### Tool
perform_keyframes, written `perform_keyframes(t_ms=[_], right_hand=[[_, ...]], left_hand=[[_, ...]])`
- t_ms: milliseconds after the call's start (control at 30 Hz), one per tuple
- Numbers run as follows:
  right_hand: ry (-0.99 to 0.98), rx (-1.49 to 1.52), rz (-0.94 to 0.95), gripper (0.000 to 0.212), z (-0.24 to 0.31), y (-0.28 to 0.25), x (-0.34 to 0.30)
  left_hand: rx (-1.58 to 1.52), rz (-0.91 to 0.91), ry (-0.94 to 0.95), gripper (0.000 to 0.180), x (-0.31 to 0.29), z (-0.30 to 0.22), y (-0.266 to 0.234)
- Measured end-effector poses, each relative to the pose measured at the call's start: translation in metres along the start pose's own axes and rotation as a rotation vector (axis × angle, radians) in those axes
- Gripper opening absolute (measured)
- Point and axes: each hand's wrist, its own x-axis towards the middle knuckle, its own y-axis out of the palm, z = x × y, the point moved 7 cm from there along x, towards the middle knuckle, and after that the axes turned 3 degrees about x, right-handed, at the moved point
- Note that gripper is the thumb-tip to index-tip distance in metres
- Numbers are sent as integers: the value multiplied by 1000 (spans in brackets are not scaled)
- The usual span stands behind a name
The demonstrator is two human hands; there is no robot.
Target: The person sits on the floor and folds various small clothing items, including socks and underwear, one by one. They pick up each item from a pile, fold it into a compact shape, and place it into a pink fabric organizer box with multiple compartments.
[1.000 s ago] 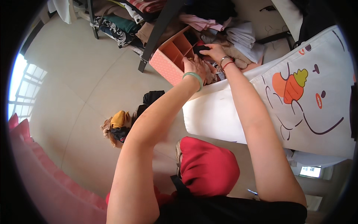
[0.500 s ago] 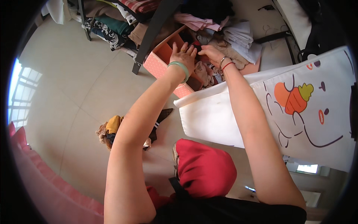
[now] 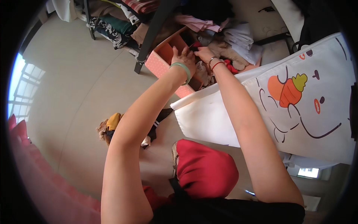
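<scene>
I have my left hand [image 3: 184, 62] spread loosely over the pink divided box [image 3: 156, 67], beside a black post [image 3: 154, 33]; my right hand [image 3: 205, 55] bends close by, but I cannot tell whether it grips anything

Pale floor [image 3: 82, 89], dark furniture leg [image 3: 154, 31]; window glare [image 3: 28, 89]

Pink box [image 3: 159, 67] w/ wht dots; open-topped; divided

Coral box [image 3: 158, 65] with white dots — green bangle [image 3: 185, 68], white cover [image 3: 205, 116], orange carrot print [image 3: 291, 94]
</scene>
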Motion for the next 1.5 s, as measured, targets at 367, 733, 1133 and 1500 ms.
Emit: perform_keyframes(t_ms=[367, 733, 1133, 1500], right_hand=[[143, 340, -422, 27, 20, -21, -52], [298, 427, -307, 44, 6, -16, -43], [-162, 1591, -17, 75, 155, -13, -157], [-86, 1483, -343, 74, 108, -36, -169]], left_hand=[[58, -146, 25, 54, -7, 4, 0], [-129, -199, 106, 52, -3, -6, -8], [-1930, 20, 105, 70, -93, 62, -39], [-1915, 95, -41, 74, -121, 63, -18]])
